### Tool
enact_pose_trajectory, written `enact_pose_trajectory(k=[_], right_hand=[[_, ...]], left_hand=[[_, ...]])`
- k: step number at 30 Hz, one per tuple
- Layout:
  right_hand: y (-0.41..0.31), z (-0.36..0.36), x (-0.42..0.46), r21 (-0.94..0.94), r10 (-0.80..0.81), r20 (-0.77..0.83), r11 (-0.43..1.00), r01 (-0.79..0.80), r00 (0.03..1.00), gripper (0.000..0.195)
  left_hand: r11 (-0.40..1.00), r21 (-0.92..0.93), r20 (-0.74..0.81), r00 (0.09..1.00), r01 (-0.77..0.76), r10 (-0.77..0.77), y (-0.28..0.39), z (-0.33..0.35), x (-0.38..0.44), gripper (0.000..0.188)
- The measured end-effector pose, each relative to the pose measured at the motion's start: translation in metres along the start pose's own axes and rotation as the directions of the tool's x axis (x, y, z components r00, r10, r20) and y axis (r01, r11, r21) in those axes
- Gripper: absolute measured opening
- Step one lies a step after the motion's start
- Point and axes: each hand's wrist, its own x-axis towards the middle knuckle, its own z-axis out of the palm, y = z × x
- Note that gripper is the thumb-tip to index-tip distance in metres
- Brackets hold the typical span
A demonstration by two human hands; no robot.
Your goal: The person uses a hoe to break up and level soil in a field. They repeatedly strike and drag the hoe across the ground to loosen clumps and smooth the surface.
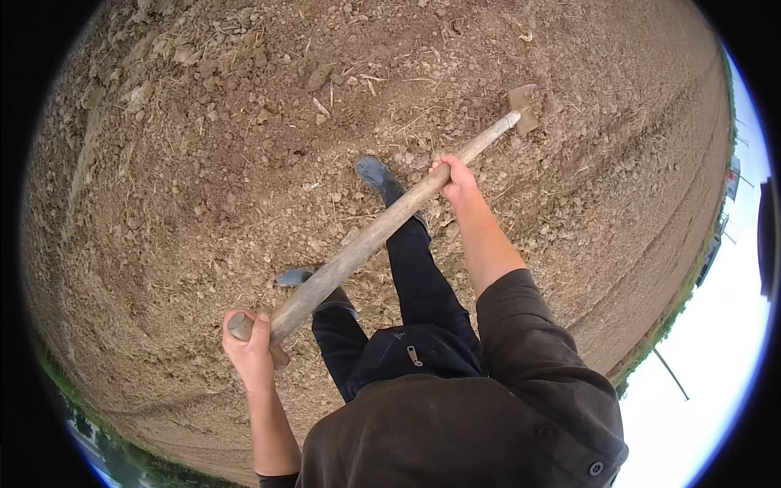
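A long wooden handle (pixel 360 250) runs slantwise across the view, from lower left to upper right. Near its butt end my left hand (pixel 253 348) grips it, at the lower left. Farther up the shaft, my right hand (pixel 451 177) is closed around the wood. At the far end sits a hoe's metal blade (pixel 526 110), dusted with soil and resting on or just above the ground; its lower edge is hard to make out. Dry, cloddy soil (pixel 244 183) with straw bits surrounds it.
My feet in grey-blue boots (pixel 377 174) stand on the soil, one ahead of the other, below the handle. Straw and pale stalk pieces (pixel 321 108) lie scattered about. Long furrows run along the right, with a green field edge and poles beyond.
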Motion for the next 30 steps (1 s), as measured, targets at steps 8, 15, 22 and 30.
enact_pose_trajectory(k=[8,15,22,30], right_hand=[[0.101,0.017,-0.045,-0.241,0.125,-0.12,0.959,-0.151,0.985,0.008],[0.309,0.065,-0.13,-0.709,0.172,-0.024,0.692,-0.138,0.985,0.012],[0.423,0.058,-0.213,-0.854,0.394,0.131,0.511,-0.098,0.91,0.011],[0.42,0.039,-0.236,-0.838,0.635,0.106,0.471,-0.274,0.766,0.018]], left_hand=[[0.788,-0.291,-0.047,0.814,0.543,-0.579,-0.058,-0.103,-0.006,0.025],[0.589,-0.621,-0.253,0.578,0.518,-0.776,-0.173,-0.253,-0.164,0.018],[0.487,-0.808,-0.35,0.395,0.332,-0.85,-0.229,-0.292,-0.306,0.02],[0.714,-0.679,-0.633,0.358,0.17,-0.687,-0.247,-0.213,-0.355,0.018]])
